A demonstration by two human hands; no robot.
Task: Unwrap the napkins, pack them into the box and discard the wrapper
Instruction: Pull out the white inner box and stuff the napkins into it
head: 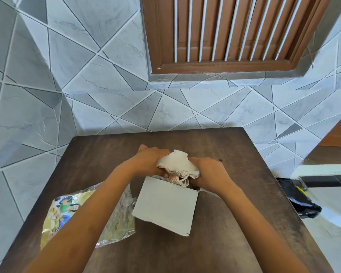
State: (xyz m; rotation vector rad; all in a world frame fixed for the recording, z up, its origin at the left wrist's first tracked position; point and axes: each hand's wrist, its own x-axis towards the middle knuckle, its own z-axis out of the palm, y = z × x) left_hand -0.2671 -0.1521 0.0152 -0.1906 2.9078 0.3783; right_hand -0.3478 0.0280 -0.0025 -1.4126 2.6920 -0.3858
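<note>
A bent stack of white napkins (177,167) is squeezed between my left hand (149,161) and my right hand (209,171), right above the open far end of a white cardboard box (165,205). The stack's lower edge dips into the box opening. The box lies tilted on a dark wooden table (224,223). The clear plastic wrapper (67,211), printed with a colourful picture, lies flat on the table to the left, partly under my left forearm.
A tiled wall stands just behind the table, with a brown shuttered window (234,30) above. A black plastic bag (297,200) lies on the floor off the table's right edge.
</note>
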